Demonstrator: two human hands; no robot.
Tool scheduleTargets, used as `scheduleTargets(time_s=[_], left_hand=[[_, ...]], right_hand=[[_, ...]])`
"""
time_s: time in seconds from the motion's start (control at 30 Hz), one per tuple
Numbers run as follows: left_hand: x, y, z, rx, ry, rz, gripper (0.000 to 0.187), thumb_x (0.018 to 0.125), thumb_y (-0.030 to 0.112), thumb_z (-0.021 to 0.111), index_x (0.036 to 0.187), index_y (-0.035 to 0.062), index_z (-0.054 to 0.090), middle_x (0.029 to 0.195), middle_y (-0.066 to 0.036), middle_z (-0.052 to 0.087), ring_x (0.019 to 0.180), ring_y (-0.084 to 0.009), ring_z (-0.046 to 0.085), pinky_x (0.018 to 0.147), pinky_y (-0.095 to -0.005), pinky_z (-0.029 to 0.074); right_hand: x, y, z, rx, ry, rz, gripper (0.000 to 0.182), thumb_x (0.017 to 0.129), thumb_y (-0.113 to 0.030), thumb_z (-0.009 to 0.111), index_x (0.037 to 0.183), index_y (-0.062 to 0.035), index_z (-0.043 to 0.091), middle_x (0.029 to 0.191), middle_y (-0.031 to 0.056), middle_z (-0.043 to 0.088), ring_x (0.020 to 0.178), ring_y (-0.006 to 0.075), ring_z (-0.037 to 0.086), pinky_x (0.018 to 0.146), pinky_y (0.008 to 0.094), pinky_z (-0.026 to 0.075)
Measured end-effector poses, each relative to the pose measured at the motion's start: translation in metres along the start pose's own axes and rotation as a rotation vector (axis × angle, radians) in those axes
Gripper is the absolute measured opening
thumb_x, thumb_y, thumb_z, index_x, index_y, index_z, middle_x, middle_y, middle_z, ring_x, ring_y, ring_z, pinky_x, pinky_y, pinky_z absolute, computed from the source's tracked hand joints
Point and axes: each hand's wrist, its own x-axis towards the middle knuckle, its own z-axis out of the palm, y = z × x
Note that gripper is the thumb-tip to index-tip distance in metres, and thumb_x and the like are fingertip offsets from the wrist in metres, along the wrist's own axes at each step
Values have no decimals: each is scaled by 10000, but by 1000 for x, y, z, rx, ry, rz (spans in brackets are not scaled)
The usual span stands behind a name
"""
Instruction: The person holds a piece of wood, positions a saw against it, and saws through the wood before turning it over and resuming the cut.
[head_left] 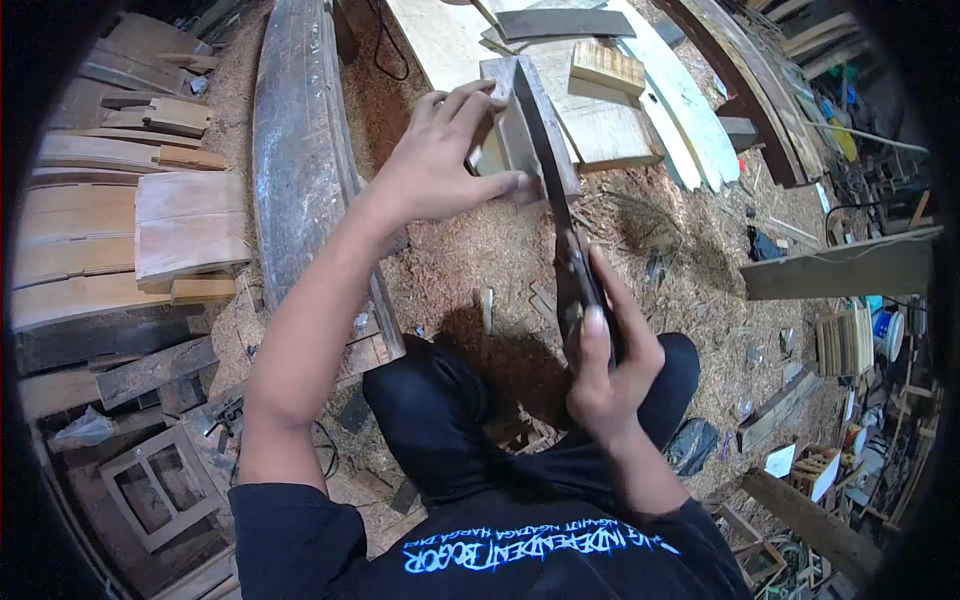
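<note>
My right hand (610, 365) is wrapped around the dark handle of a handsaw (548, 165). The saw's narrow blade points away from me and lies along a short wooden block (515, 135). Spread across the left side of that block, my left hand (440, 160) grips it with the fingers at the far part and the thumb at the near end. Beneath and behind the block is a thicker board (610, 130). A small pale wood offcut (607, 68) rests on this board, to the right of the blade.
A long worn plank (300, 150) runs along my left side. Stacked boards (80, 215) and a pinkish block (190, 225) lie farther left. Sawdust (650, 240) covers the floor. A plank (840, 265) juts in from the right, near a white bucket (888, 335).
</note>
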Motion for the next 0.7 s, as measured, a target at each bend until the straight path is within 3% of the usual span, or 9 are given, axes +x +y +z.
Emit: scheduleTargets(time_s=[0.37,0.43,0.6,0.7], left_hand=[[-1,3,2,-3,-1,2,877,762,555,769,1440,89,465,1597,-126,382,1458,-408,311,1215,-564,332],[-1,6,-2,9,-32,-24,941,778,611,757,1470,50,455,1603,-158,370,1472,-441,289,1238,-536,304],[-1,8,-2,36,-27,-41,949,774,621,765,1467,51,457,1598,-166,375,1464,-439,301,1242,-535,293],[1,5,-2,21,-38,-34,950,778,631,761,1466,51,458,1594,-169,378,1464,-439,303,1243,-539,289]], right_hand=[[-10,-7,-4,-7,16,4,449,981,-24,500,1408,114,529,1241,291,683,1121,326,713,974,363,525],[4,-10,1,16,-11,160,456,976,-18,505,1414,107,527,1237,296,682,1122,329,713,963,374,532],[-9,-6,-2,-19,24,-57,469,975,-18,490,1425,112,513,1243,304,676,1092,272,716,929,342,538],[-18,-14,-6,-51,-26,62,463,979,-26,493,1421,109,519,1201,281,703,962,232,746,823,323,559]])
